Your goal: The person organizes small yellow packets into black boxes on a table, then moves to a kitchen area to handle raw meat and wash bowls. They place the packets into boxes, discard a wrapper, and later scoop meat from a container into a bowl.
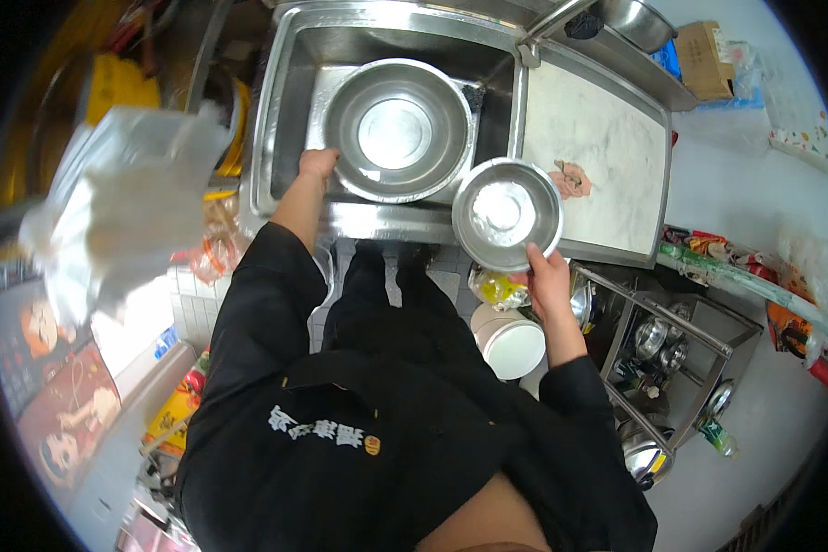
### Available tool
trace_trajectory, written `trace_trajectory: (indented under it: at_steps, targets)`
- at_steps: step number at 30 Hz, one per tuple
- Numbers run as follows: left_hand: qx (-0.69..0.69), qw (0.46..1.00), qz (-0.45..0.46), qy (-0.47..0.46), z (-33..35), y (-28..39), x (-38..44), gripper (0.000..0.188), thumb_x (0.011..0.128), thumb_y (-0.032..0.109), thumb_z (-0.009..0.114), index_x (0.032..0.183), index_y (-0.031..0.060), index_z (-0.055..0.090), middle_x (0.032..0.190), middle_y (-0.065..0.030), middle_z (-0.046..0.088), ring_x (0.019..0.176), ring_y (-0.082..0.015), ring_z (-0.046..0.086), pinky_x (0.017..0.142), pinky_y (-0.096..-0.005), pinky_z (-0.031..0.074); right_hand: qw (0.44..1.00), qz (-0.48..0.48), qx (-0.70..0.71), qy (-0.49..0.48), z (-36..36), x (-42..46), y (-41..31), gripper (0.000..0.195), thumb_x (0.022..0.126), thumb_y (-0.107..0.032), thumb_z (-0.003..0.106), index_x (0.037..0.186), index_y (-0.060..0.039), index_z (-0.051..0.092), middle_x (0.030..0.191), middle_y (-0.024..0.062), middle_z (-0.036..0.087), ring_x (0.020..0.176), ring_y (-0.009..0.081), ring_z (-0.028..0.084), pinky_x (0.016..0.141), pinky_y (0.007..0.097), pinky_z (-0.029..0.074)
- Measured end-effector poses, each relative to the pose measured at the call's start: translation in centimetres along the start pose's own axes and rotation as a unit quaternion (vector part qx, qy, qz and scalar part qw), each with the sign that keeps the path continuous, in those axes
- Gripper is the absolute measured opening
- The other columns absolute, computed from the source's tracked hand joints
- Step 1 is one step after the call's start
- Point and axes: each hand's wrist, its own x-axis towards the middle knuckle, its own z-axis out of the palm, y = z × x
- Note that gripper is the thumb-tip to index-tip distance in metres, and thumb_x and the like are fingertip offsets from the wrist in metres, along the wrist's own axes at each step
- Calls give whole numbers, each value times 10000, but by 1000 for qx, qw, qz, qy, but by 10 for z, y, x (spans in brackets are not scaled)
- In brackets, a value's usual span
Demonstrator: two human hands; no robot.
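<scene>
A large stainless steel bowl sits in the metal sink. My left hand grips that bowl's rim at its lower left. In my right hand is a smaller stainless steel bowl, held by its near rim over the sink's front right corner. Light glints off the inside bottoms of both bowls; whether they hold water I cannot tell. A dark mesh scouring pad lies in the sink at the right of the large bowl. To the right is a white board with a crumpled pinkish cloth or scrap on it.
White lidded buckets stand on the floor below the sink's front right. A metal rack with pots is at the right. Hanging plastic bags are at the left. A metal shelf above the board holds another bowl and a cardboard box.
</scene>
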Motion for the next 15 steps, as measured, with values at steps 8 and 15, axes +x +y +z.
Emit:
trace_trajectory:
  at_steps: [8, 15]
  targets:
    - [-150, 951, -200, -184, 19, -43, 95, 335, 915, 187, 708, 1187, 10, 625, 1086, -102, 673, 844, -225, 707, 737, -361, 621, 991, 46, 46, 114, 1, -25, 17, 285, 1050, -140, 573, 1239, 74, 579, 1028, 167, 712, 686, 218, 713, 536, 295, 627]
    - [-174, 934, -150, -273, 16, -18, 69, 372, 869, 26, 603, 1217, -90, 545, 1163, -185, 638, 996, -343, 718, 832, -516, 647, 994, 29, 43, 95, 17, 11, 15, 334, 1060, -154, 555, 1289, 89, 525, 1087, 181, 676, 692, 226, 714, 551, 302, 646]
